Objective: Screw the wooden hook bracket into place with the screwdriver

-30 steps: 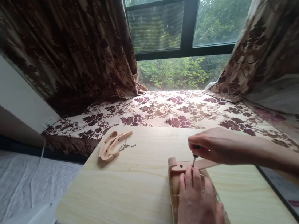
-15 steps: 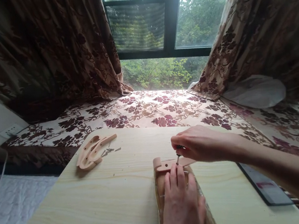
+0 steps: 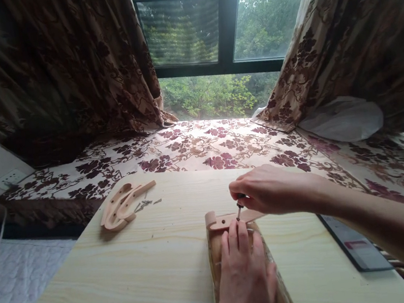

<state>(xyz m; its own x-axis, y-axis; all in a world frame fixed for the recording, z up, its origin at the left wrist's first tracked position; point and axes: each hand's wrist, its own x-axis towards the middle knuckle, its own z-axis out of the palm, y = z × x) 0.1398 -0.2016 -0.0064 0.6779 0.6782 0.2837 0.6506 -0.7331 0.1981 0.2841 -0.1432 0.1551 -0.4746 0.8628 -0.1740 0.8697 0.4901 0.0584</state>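
My right hand (image 3: 263, 190) is closed round the dark handle of a screwdriver (image 3: 239, 210). Its shaft slants down to a hole in a pale wooden hook piece (image 3: 217, 223), where a screw may sit too small to make out. My left hand (image 3: 242, 270) lies palm down, fingers stretched forward, on a brown wooden piece in clear plastic wrap (image 3: 217, 249). Those fingertips touch the near edge of the hook piece, close to the screwdriver tip. Part of the wrapped piece is hidden under the left hand.
On the light wooden table (image 3: 129, 280), more curved wooden hook pieces (image 3: 123, 206) lie at the far left beside several small screws (image 3: 144, 205). A flat dark-edged tablet-like object (image 3: 359, 242) rests at the right edge, under my forearm. Behind is a flower-patterned window seat (image 3: 201, 146).
The view has shifted slightly. Both hands keep their places, with the screwdriver still at the same hole; the right hand's grip looks turned a little.
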